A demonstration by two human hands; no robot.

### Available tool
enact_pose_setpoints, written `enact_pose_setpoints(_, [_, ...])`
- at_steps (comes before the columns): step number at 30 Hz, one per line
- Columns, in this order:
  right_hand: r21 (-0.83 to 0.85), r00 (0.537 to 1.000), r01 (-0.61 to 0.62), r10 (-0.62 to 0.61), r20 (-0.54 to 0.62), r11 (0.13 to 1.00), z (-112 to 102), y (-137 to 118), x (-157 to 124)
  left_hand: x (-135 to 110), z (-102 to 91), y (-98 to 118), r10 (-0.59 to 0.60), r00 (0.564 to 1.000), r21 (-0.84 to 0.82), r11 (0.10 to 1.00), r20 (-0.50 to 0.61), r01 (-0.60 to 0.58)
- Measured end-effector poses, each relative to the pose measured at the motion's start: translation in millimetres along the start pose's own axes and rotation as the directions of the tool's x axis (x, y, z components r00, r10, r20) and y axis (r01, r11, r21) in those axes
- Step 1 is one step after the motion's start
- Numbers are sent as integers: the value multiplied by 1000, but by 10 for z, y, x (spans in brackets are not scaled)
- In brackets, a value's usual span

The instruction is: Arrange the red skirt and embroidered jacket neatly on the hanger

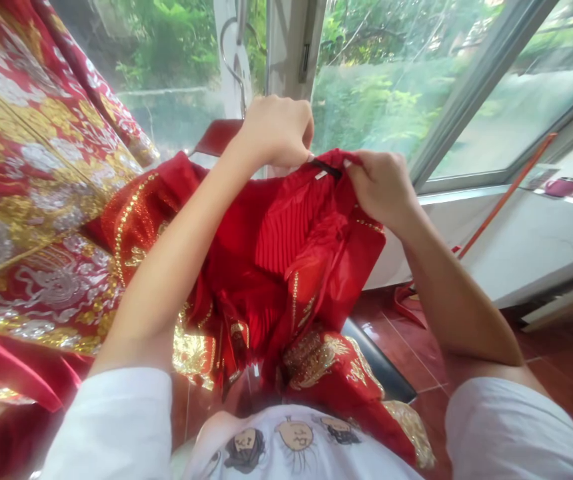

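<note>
A red pleated skirt-like garment [286,240] with gold embroidery and sequin trim spreads in front of me, its upper edge raised. My left hand [279,130] is closed in a pinch at one end of a narrow dark strip [325,168] along that edge. To its right, my right hand [384,190] is closed with thumb and fingers on the gathered red cloth. A small white label shows beside the strip. Behind my left hand is a red hanger [216,137] with a metal hook [231,60]; my hand and arm hide part of it.
Red, gold and silver patterned cloth [31,173] hangs at the left. Windows [391,100] stand ahead. An orange pole [506,193] leans at the right, near a pink cup [565,186] on the sill. A black padded seat [381,367] is below the garment.
</note>
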State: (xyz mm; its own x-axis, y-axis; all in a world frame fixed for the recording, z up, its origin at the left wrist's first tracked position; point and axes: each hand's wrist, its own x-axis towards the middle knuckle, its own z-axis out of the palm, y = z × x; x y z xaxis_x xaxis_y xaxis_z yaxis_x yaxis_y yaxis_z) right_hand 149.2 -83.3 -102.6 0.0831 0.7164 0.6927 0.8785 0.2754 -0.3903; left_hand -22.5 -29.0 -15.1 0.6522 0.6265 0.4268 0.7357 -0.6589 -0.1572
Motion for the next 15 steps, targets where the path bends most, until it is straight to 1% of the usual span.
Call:
enact_pose_setpoints(1, [17,999,-27,28,-41,999,-1,13,55,2,-11,6,-9,1000,2,1000,9,9])
enact_pose_setpoints(3, [50,993,-83,87,-74,995,-57,38,200,6,-41,19,-17,999,-2,1000,29,17])
enact_pose_setpoints(5, [45,987,-138,142,-82,989,-174,27,369,8,-76,38,-22,999,-11,1000,44,22])
enact_pose_setpoints(6, [27,984,-144,146,-104,989,-243,-3,441,7,-93,49,-20,999,-17,1000,48,21])
enact_pose_setpoints(7, [-4,983,-124,122,-137,992,-311,-51,490,4,-109,61,-24,999,-19,1000,44,25])
enact_pose_setpoints(9, [-126,975,-50,21,-221,991,-407,-201,477,-6,-134,83,-55,998,-14,998,40,56])
enact_pose_setpoints(10, [-211,970,-30,-22,-242,977,-419,-294,402,-13,-142,91,-61,997,-19,998,43,62])
enact_pose_setpoints(11, [-302,971,-29,-45,-235,953,-400,-389,281,-21,-146,96,-66,997,-27,997,43,67])
enact_pose_setpoints(12, [-377,978,-44,-36,-204,925,-350,-477,123,-29,-147,96,-61,997,-35,997,45,63])
enact_pose_setpoints(13, [-441,992,-52,-6,-129,896,-274,-549,-60,-36,-145,93,-46,998,-39,998,46,48])
enact_pose_setpoints(14, [-468,999,-25,10,-33,883,-183,-598,-250,-42,-140,86,-22,999,-35,999,44,24])
enact_pose_setpoints(15, [-442,998,43,-14,68,896,-87,-620,-431,-45,-134,78,-5,999,-23,1000,39,6])
